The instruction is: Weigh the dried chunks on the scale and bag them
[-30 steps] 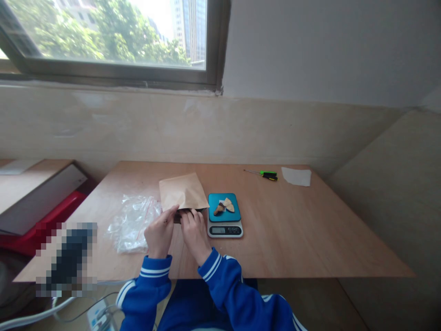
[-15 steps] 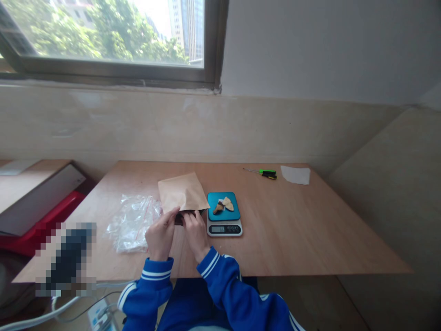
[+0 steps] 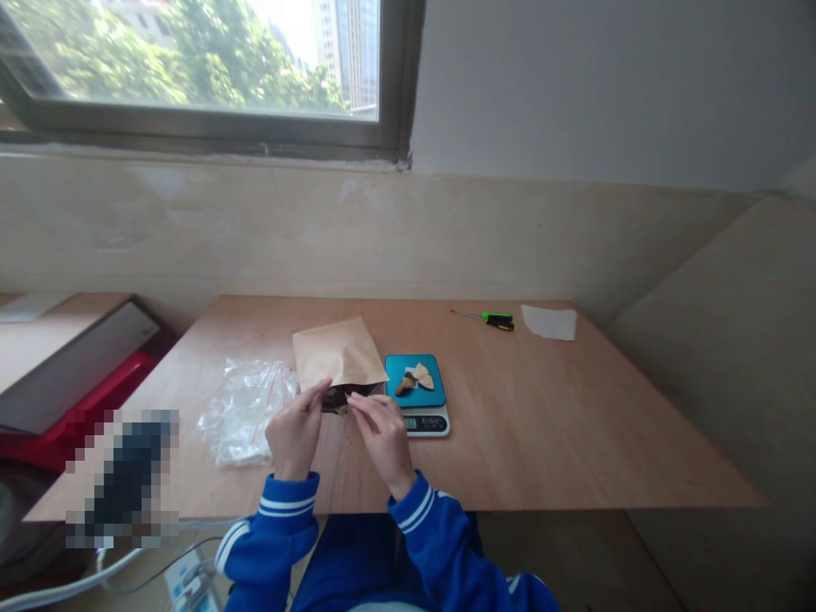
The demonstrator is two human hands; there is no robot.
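Note:
A brown kraft paper bag (image 3: pixel 337 348) lies on the table with its dark mouth gaping toward me. My left hand (image 3: pixel 297 432) pinches the bag's edge at the left of the opening. At the right of that mouth, my right hand (image 3: pixel 382 433) has thumb and fingertips pressed together; whatever is between them is too small to make out. Just right of the bag stands a kitchen scale (image 3: pixel 416 399) with a teal platform. On it rest a brown dried piece (image 3: pixel 405 384) and pale dried slices (image 3: pixel 424 376). My right hand covers part of the scale's front.
Clear plastic bags (image 3: pixel 246 416) lie in a heap left of my left hand. Farther back on the right are screwdrivers (image 3: pixel 494 320) with green and yellow-black handles, and a white paper sheet (image 3: pixel 549 323). A blurred dark object (image 3: pixel 127 476) sits at the table's left edge.
My right hand has drawn back from inside the bag's mouth and shifted right, now overlapping the scale's front. The dark opening shows more. My left hand has stayed on the bag.

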